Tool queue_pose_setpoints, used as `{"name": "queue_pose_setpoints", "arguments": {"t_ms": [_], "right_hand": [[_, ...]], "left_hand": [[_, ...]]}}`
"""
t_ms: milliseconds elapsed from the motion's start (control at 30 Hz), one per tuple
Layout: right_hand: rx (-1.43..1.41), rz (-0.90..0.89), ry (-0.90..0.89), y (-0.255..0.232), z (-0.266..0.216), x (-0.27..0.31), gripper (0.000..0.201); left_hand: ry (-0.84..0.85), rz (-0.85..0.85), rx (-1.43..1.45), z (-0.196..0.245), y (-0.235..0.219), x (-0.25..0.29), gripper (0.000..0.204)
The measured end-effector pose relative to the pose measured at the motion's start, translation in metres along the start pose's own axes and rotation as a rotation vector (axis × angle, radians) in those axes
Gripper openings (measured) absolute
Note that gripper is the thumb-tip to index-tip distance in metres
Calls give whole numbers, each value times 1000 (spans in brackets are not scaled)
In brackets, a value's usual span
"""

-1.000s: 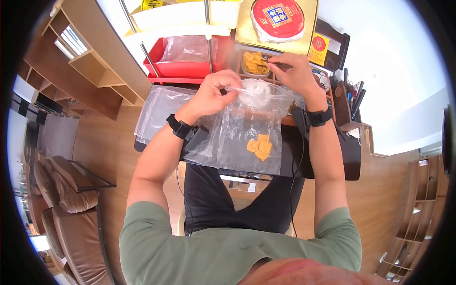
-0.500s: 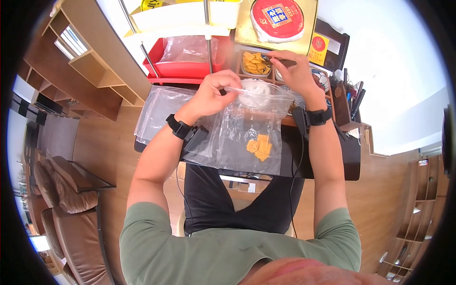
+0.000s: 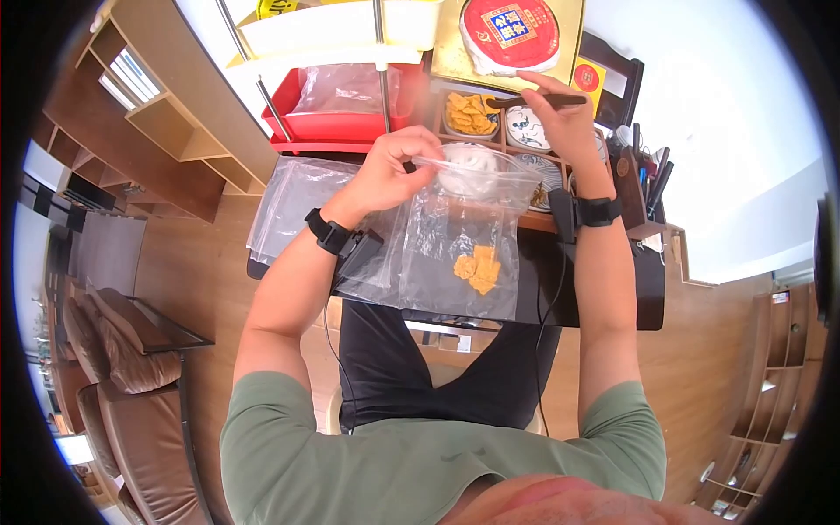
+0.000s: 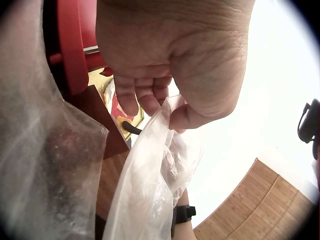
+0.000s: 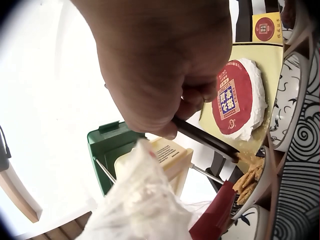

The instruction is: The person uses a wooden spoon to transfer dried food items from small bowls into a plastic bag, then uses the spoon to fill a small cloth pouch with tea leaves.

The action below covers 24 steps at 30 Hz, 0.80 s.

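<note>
My left hand (image 3: 398, 171) pinches the rim of a clear zip bag (image 3: 429, 280) between thumb and fingers, with the bag's mouth held up. Several yellow chip-like pieces (image 3: 478, 269) lie low in the bag. My right hand (image 3: 567, 122) grips a dark spoon (image 3: 560, 101) by its handle. The spoon's far end is at a bowl of yellow chips (image 3: 470, 115); in the right wrist view a chip-like piece (image 5: 250, 159) shows at its tip. In the left wrist view, the bag rim (image 4: 167, 107) sits between thumb and fingers.
A divided wooden tray holds patterned bowls (image 3: 528, 129). More clear bags (image 3: 302, 210) lie at the left of the black table (image 3: 604, 297). A red bin (image 3: 341, 131) stands behind them. A round red-and-white package (image 3: 512, 35) is at the back, and a pen holder (image 3: 634, 192) at the right.
My right hand has moved up and slightly right, lifting away from me, and the spoon's handle now shows fully. My left hand and the bag have stayed in place.
</note>
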State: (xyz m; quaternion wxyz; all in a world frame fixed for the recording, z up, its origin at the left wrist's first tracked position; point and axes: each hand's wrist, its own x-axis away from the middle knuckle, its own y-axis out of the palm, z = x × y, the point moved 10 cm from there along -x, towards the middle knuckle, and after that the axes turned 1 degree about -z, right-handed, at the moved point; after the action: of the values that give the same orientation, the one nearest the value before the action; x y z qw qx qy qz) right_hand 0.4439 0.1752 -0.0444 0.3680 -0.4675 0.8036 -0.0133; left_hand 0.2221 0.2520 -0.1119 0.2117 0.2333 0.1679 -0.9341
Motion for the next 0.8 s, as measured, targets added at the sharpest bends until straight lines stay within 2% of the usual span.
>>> {"name": "queue_pose_setpoints", "arguments": {"t_ms": [200, 233, 267, 367, 400, 467, 633, 700, 800], "right_hand": [[-212, -69, -93, -20, -42, -1, 28], [-346, -145, -42, -18, -38, 0, 25], [-347, -144, -37, -18, -39, 2, 25], [-302, -396, -81, 4, -60, 10, 19], [-302, -393, -79, 5, -58, 11, 19], [-300, -549, 33, 23, -45, 18, 16], [-284, -566, 23, 25, -41, 16, 11], [-109, -553, 146, 23, -26, 17, 13], [-271, -618, 181, 29, -35, 22, 13]], "left_hand": [[7, 21, 2, -1, -2, -1, 19], [7, 25, 2, -1, -2, -1, 20], [3, 24, 4, -1, -2, 0, 20], [4, 19, 2, -1, -1, 0, 20], [9, 19, -2, 0, -1, 0, 20], [18, 17, -9, 2, -1, -2, 21], [15, 9, -9, 0, 0, -1, 21], [13, 10, -7, 0, 0, -1, 21], [15, 7, -15, 0, 0, 0, 21]]}}
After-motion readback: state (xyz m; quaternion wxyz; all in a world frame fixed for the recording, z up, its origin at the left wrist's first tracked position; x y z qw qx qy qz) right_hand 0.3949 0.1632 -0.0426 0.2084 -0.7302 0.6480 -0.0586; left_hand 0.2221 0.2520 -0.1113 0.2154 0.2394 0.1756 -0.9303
